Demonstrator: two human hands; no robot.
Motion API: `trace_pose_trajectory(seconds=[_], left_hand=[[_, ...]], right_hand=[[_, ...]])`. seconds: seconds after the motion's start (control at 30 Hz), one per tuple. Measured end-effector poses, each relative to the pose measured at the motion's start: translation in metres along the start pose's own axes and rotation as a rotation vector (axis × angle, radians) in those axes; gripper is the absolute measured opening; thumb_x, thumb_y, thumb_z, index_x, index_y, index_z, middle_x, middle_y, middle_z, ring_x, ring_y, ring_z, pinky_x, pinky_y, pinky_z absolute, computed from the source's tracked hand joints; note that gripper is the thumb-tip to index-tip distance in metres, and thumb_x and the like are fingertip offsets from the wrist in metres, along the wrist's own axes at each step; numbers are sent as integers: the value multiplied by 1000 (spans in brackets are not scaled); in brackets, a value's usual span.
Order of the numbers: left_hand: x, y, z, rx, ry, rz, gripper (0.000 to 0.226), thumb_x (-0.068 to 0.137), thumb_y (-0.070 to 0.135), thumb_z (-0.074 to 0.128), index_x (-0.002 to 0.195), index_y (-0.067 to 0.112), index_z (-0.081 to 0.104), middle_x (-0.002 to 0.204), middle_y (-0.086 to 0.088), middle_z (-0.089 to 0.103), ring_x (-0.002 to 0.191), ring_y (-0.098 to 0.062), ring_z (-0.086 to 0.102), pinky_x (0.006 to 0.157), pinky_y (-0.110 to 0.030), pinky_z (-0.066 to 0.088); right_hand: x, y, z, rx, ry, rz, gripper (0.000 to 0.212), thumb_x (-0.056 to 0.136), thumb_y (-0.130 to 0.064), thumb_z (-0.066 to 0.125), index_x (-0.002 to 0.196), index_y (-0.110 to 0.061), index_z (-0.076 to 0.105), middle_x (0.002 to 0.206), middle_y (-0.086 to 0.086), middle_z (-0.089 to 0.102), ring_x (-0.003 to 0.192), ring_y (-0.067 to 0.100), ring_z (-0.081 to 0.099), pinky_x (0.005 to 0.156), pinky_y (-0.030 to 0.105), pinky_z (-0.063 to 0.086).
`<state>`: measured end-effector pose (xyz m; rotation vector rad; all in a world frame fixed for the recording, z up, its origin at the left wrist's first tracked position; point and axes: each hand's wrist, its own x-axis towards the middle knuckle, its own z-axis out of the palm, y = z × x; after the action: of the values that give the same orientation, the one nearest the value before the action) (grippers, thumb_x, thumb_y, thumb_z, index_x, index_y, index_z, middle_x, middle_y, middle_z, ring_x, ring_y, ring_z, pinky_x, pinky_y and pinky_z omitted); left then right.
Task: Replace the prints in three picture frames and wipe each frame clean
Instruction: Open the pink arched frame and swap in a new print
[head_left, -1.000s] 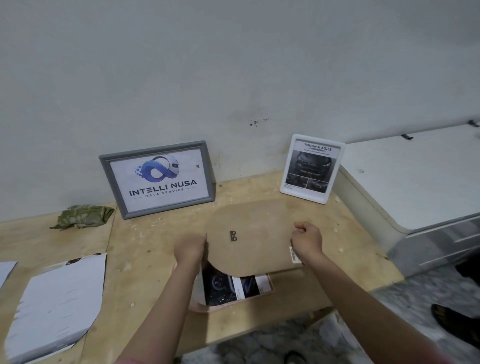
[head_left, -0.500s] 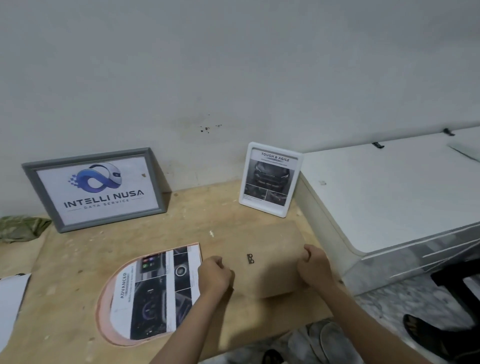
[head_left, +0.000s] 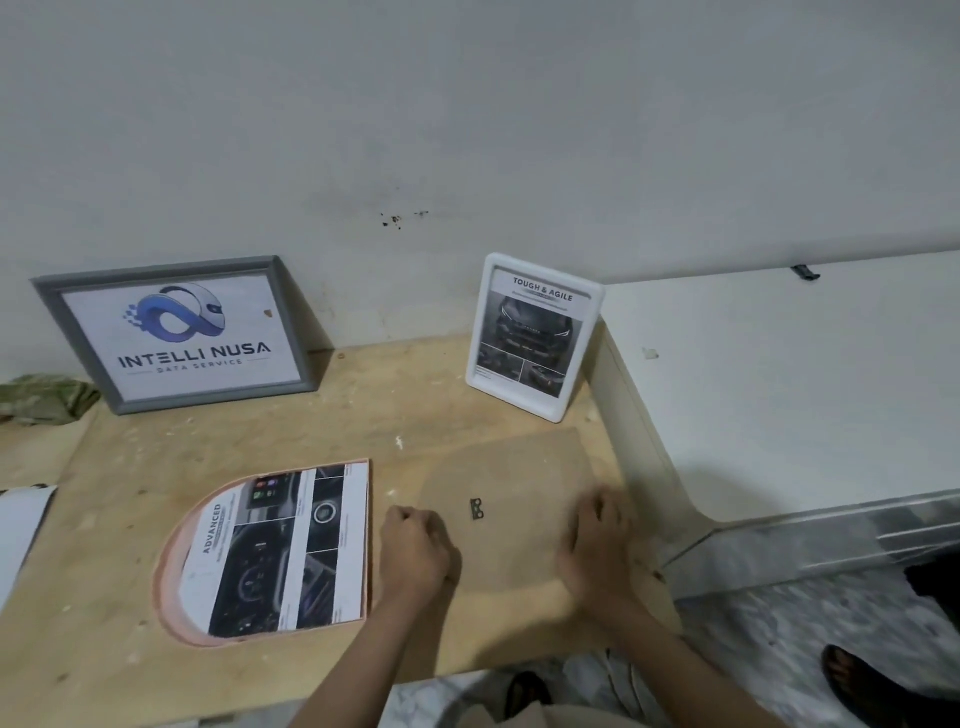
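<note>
A pink arch-shaped frame (head_left: 171, 587) lies flat on the wooden table (head_left: 311, 431) with a car-interior print (head_left: 275, 551) in it. To its right the brown backing board (head_left: 519, 467) lies flat, a small metal hanger (head_left: 477, 509) on top. My left hand (head_left: 415, 556) is curled at the board's left edge and grips it. My right hand (head_left: 597, 545), blurred, rests on the board's right part with loose fingers. A grey frame (head_left: 176, 332) with a logo print and a white frame (head_left: 535, 332) with a car print lean on the wall.
A green cloth (head_left: 47, 397) lies at the far left by the wall. A white sheet (head_left: 21, 530) sits at the table's left edge. A white cabinet (head_left: 779, 389) adjoins the table on the right. A sandalled foot (head_left: 857, 686) shows on the floor.
The backing board has come off the pink frame, moved right and been laid flat on the table, uncovering the print. My right hand has loosened on it.
</note>
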<state>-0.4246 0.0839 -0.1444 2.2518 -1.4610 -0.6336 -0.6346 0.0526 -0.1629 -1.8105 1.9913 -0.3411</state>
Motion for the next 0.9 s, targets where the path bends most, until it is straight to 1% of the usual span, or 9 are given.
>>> trace_pose_trajectory(seconds=[0.07, 0.13, 0.17, 0.27, 0.47, 0.57, 0.63, 0.8, 0.9], left_hand=[[-2, 3, -3, -56, 6, -9, 20, 82, 5, 56, 96, 10, 69, 101, -9, 52, 94, -27, 55, 83, -28, 43], [-5, 5, -8, -102, 33, 3, 21, 85, 10, 58, 104, 8, 66, 104, -9, 52, 94, -27, 57, 83, -26, 41], [-7, 3, -12, -116, 63, 1, 21, 86, 12, 59, 106, 7, 66, 105, -11, 53, 94, -27, 57, 83, -26, 40], [-8, -9, -26, -152, 178, -4, 22, 88, 18, 60, 105, 5, 66, 103, -12, 57, 94, -27, 58, 82, -27, 42], [-4, -67, -79, -88, 304, -78, 19, 87, 20, 61, 101, 7, 64, 104, -8, 54, 93, -24, 55, 79, -31, 44], [4, -107, -111, -15, 252, -183, 26, 83, 27, 63, 103, 10, 60, 109, -10, 52, 100, -29, 53, 77, -36, 46], [9, -133, -128, 77, 184, -220, 41, 81, 34, 66, 114, 12, 56, 120, -12, 49, 110, -30, 49, 84, -38, 46], [24, -181, -154, 170, 33, -113, 86, 69, 51, 75, 137, 12, 39, 147, -7, 32, 132, -27, 34, 104, -37, 37], [33, -197, -160, 162, -61, -27, 96, 64, 52, 78, 140, 15, 32, 152, -5, 24, 136, -27, 29, 107, -38, 35]], right_hand=[[0, -9, 0, 24, -20, -12, 49, 77, -19, 31, 112, 0, 60, 128, 29, 50, 114, 46, 51, 96, 47, 39], [-1, -22, 0, 52, -17, -54, 47, 85, -16, 41, 129, -5, 49, 146, 21, 33, 133, 40, 30, 110, 44, 25], [0, -29, 3, 78, -21, -104, 47, 86, -16, 44, 131, -5, 47, 148, 18, 31, 135, 37, 27, 111, 42, 22], [1, -55, 15, 67, -76, -230, 56, 81, -30, 32, 128, -6, 52, 139, 16, 46, 126, 35, 41, 107, 42, 33], [-14, -128, 36, 6, -219, -478, 58, 88, -31, 34, 142, -11, 36, 145, 7, 39, 134, 24, 31, 115, 35, 23], [-20, -168, 48, 17, -265, -556, 56, 93, -31, 41, 144, -13, 30, 148, 4, 33, 137, 23, 26, 116, 36, 20], [-23, -190, 58, -10, -275, -605, 57, 93, -34, 44, 145, -14, 29, 149, 4, 32, 138, 23, 26, 116, 36, 19], [-17, -223, 84, -236, -335, -603, 78, 87, -54, 47, 147, -15, 17, 155, 5, 20, 142, 26, 16, 116, 42, 16], [-15, -235, 95, -306, -334, -559, 88, 79, -59, 52, 146, -13, 16, 152, 8, 22, 140, 28, 19, 112, 45, 19]])
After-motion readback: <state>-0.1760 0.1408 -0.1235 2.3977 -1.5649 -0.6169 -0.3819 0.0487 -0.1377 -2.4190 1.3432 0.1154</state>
